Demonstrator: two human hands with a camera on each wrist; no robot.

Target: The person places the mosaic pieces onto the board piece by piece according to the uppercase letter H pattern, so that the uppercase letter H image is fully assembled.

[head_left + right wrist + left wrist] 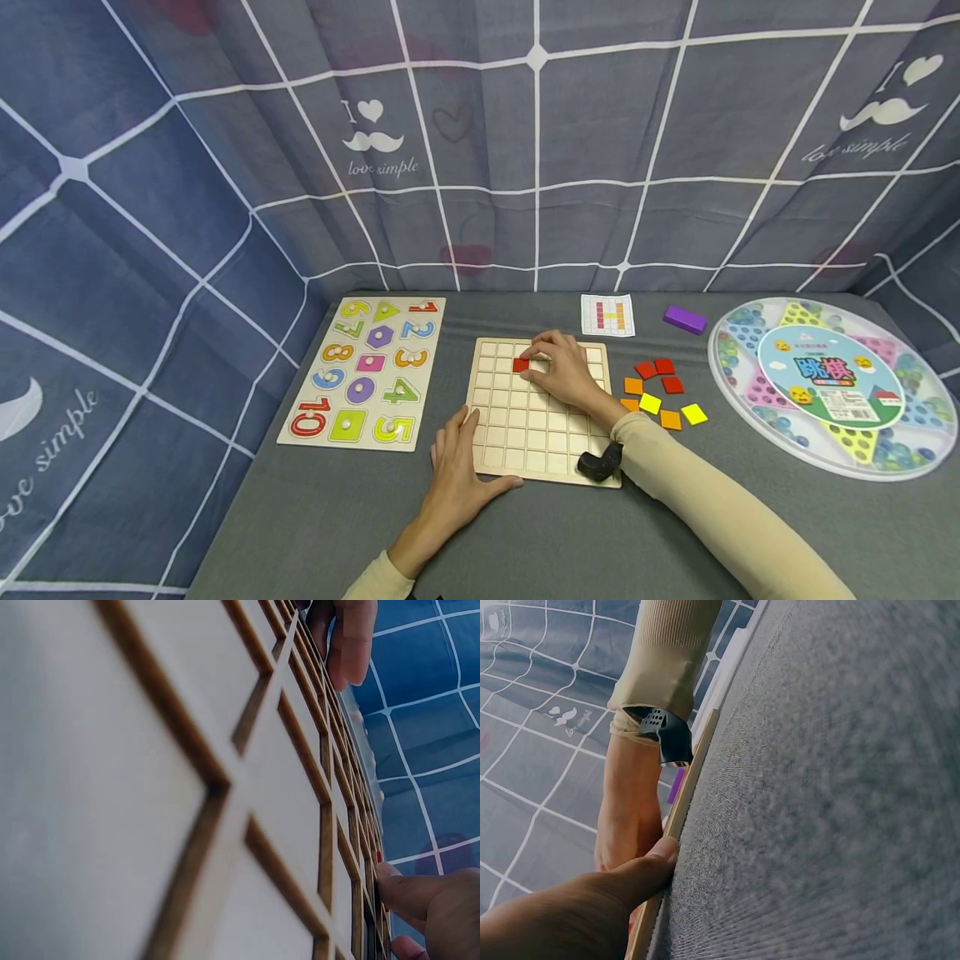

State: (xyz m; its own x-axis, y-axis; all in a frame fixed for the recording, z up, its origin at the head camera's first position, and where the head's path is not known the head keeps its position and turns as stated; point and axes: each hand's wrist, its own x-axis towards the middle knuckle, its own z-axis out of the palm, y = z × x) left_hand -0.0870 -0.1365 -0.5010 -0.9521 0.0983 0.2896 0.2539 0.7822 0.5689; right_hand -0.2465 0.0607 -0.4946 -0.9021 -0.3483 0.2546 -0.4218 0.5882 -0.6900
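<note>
A wooden grid board [517, 437] lies flat on the grey table, its square cells edged by raised strips. My right hand [558, 367] reaches over its upper part, with thumb and forefinger at a red square tile [521, 365] in an upper cell, pinching it. In the right wrist view the red tile [379, 856] shows as a sliver by the fingertip. My left hand [453, 475] rests at the board's lower left corner, fingers spread along the left edge, thumb along the front edge. The left wrist view shows that thumb [660, 851] against the board's rim.
Loose red tiles [672, 385], orange tiles [671, 420] and yellow tiles [694, 414] lie right of the board. Behind it are a pattern card [608, 316] and a purple block [685, 319]. A number puzzle [420, 333] stands left, a round Chinese checkers set [832, 375] far right.
</note>
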